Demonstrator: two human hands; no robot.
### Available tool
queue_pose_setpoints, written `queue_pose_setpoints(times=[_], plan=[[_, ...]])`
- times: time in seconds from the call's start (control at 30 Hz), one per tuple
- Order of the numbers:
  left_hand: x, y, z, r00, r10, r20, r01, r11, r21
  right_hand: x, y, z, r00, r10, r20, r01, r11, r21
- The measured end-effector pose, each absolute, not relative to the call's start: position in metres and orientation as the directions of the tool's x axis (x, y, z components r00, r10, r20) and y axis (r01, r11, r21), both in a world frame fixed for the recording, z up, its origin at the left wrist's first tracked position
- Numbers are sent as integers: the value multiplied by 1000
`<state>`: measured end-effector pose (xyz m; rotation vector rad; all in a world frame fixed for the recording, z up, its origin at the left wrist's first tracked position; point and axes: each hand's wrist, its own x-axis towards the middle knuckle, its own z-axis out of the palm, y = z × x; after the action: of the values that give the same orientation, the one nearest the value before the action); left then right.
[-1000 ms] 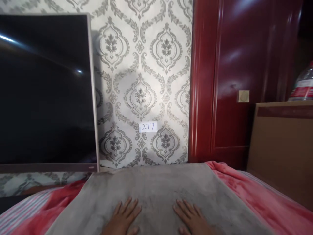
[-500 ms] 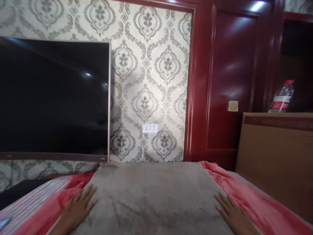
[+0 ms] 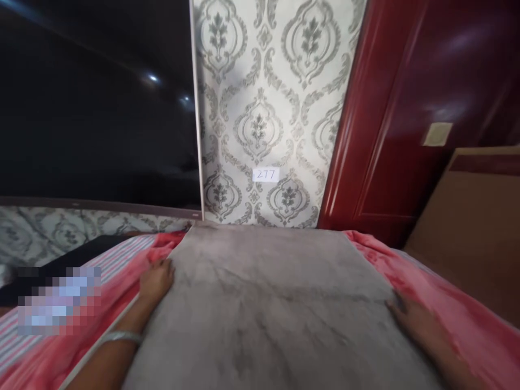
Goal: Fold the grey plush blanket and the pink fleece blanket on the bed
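A grey plush blanket point(image 3: 260, 330) lies spread in front of me, with creases across its middle. At its left edge, my left hand point(image 3: 157, 279), with a pale bangle point(image 3: 122, 337) on the wrist, has its fingers curled over the border. My right hand point(image 3: 418, 319) is at the opposite edge, somewhat blurred, thumb and fingers closed on the grey cloth. Beneath it, a red-pink blanket point(image 3: 439, 292) shows along both sides. Striped cloth point(image 3: 125, 254) shows beyond it on the left.
A large black television point(image 3: 97, 108) stands at the left, before patterned wallpaper bearing a paper label point(image 3: 266, 174). Dark red wood panelling point(image 3: 390, 108) and a big cardboard box point(image 3: 479, 227) are on the right. A pixelated patch covers part of the left side.
My hands lay flat with fingers spread; now their fingers are bent in at the grey blanket's edges. The left has reached farther forward. The view has tilted down, and new creases cross the blanket.
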<state>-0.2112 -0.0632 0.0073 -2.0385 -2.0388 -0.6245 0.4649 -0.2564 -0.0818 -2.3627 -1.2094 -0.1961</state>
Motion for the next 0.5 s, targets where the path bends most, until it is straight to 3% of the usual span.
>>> queue_pose_setpoints(times=[0.23,0.5], plan=[[-215,-68,6,-251,904,345,929,125,347,443,-279,-71,711,580,398,700,-637,-322],[-234,-57,-4,-254,916,310,901,108,421,446,-280,-67,832,447,329,552,-598,-581]])
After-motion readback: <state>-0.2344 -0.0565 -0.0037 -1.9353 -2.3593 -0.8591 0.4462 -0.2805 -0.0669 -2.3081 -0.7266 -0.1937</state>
